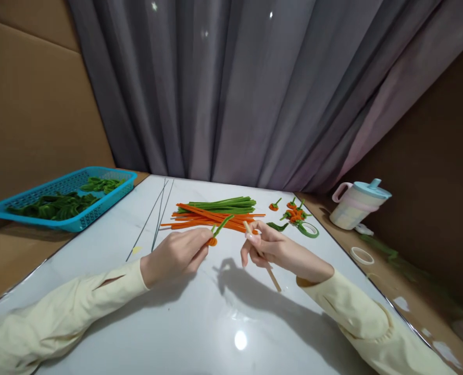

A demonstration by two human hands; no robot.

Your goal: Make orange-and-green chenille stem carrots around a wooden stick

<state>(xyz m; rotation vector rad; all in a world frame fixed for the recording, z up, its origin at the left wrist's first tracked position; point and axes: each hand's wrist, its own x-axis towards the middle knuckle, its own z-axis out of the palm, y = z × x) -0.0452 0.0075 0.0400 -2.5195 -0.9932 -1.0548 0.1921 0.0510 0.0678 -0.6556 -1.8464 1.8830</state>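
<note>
A glossy white table (pixel 223 333) is set in a corner hung with a grey pleated curtain (pixel 254 88), flanked by brown padded wall panels (pixel 32 104). An overhead light is reflected as a bright spot (pixel 240 340) on the tabletop, and small glints are caught in the curtain folds. A brown ledge (pixel 395 281) is seen running along the table's right edge.

Open white tabletop (pixel 215 323) lies near the person, between both sleeves. Farther back, a pile of orange and green stems (pixel 215 213) blocks the centre; thin wires (pixel 159 213) lie to its left, a blue tray (pixel 65 200) beyond, a cup (pixel 358 205) at right.
</note>
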